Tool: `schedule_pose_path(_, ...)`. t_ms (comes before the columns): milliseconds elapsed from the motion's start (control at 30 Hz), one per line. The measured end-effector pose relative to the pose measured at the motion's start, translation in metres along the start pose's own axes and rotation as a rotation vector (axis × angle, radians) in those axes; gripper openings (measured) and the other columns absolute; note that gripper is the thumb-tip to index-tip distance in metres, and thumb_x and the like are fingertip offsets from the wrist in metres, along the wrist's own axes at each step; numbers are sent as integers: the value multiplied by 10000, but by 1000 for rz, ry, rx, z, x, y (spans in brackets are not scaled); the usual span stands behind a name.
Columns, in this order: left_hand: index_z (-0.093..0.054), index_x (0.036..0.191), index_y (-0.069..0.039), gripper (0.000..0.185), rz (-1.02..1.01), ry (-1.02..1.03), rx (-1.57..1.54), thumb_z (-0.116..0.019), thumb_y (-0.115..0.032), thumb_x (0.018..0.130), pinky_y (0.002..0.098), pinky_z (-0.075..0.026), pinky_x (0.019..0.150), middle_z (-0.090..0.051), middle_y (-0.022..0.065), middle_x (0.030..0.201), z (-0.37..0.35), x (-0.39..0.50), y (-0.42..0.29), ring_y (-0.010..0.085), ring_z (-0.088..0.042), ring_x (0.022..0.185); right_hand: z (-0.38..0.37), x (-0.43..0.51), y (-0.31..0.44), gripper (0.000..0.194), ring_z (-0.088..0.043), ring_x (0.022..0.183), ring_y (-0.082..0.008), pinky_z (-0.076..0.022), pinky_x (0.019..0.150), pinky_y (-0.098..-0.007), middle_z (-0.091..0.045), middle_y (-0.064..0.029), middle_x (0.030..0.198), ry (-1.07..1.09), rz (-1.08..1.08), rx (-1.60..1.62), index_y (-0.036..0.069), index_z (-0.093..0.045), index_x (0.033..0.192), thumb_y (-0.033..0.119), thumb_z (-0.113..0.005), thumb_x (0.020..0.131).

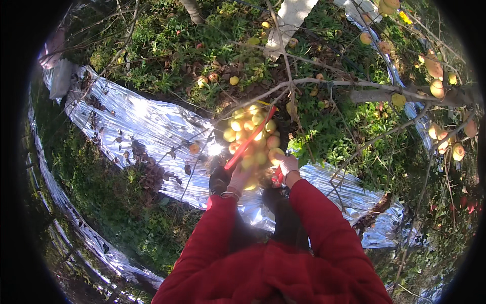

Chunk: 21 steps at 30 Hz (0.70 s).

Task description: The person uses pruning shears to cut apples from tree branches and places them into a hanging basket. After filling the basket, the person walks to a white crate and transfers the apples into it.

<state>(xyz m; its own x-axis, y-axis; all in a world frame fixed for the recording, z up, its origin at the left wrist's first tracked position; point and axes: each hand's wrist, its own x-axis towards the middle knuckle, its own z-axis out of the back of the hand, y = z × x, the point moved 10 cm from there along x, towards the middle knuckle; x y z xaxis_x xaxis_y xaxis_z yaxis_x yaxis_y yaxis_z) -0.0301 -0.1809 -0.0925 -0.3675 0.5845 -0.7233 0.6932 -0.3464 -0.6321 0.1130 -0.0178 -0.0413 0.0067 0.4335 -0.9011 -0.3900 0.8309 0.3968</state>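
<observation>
A dark bucket [283, 133] full of yellow and reddish apples [248, 125] stands before my feet, with a red strap-like handle [250, 138] slanting over the fruit. My left hand [240, 178] is at its near side, blurred and partly under the handle's lower end. A yellow apple [250, 184] shows beside that hand; whether I grip it is unclear. My right hand [289, 165] has its fingers closed on another yellow apple [276, 155] at the near right rim. Just below this hand is a red object [278, 175], partly hidden; its kind is unclear.
Crinkled silver reflective film [152, 117] runs across the ground under my feet. A bare branch [315, 80] crosses above the bucket's far side. Apples hang at right [437, 88]. Fallen apples [234, 80] lie among weeds, and one apple [194, 148] rests on the film.
</observation>
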Motion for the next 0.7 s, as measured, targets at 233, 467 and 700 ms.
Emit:
schedule_pose_path(233,-610,1307,-104,692,-174,17,811,-884,-396,743,416,-539,980,-693,117,1240,-36,79,-29,282,-677,1126,-26,89,32,598,-698,1000,-401,-550,873,-451,-692,-230,1099,-242,449,-688,7,-578,1175,405,-763,769)
schedule_pose_path(467,-526,1473,-213,896,-218,-47,1033,-834,-515,687,517,-323,1217,-505,135,1509,-59,94,-41,431,-370,1462,-61,126,42,456,-672,1057,-452,-545,899,-528,-577,-228,1271,-144,551,-1118,113,-499,1269,332,-687,917)
schedule_pose_path(700,-466,1521,-169,791,-410,-52,1405,-750,-342,804,620,-235,1236,-451,152,1557,-51,161,34,460,-300,1501,-66,154,31,573,-659,1104,-454,-549,945,-487,-576,-221,1328,-129,546,-916,107,-487,1357,302,-697,862)
